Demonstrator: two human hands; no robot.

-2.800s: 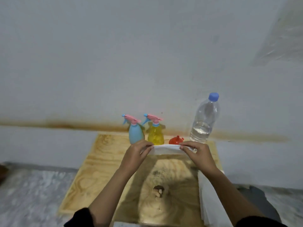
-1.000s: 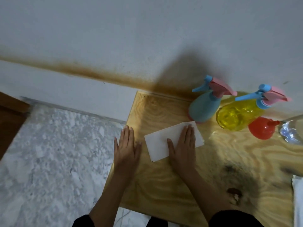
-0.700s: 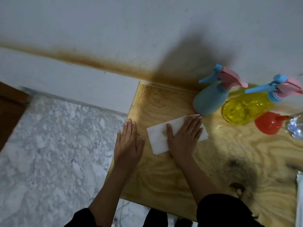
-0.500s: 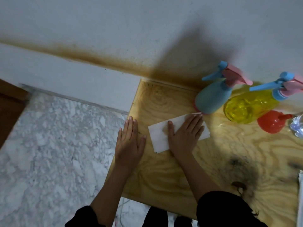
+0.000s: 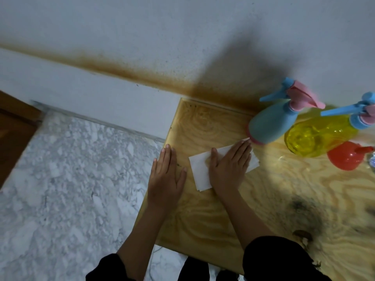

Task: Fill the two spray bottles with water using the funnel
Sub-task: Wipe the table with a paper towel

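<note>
A blue spray bottle (image 5: 269, 124) with a pink and blue trigger head stands at the back of the wooden board (image 5: 203, 216). Right of it is a yellow spray bottle (image 5: 316, 136), and a red funnel (image 5: 345, 157) lies in front of that one. My right hand (image 5: 229, 169) lies flat, palm down, pressing a folded white paper (image 5: 199, 173) onto the board, fingertips close to the blue bottle's base. My left hand (image 5: 165, 179) rests flat on the board's left edge, holding nothing. A sliver of the clear water bottle (image 5: 372, 163) shows at the right edge.
The board lies on a white marble floor (image 5: 71, 189) against a white wall (image 5: 182, 37) with a brown stain band. A dark burn mark (image 5: 304, 211) marks the board's right part. Brown wood (image 5: 14, 130) shows at the far left.
My view has turned from the wall down onto the board. The white paper, held up between both hands earlier, now lies on the board under my right hand, which slid slightly rightwards.
</note>
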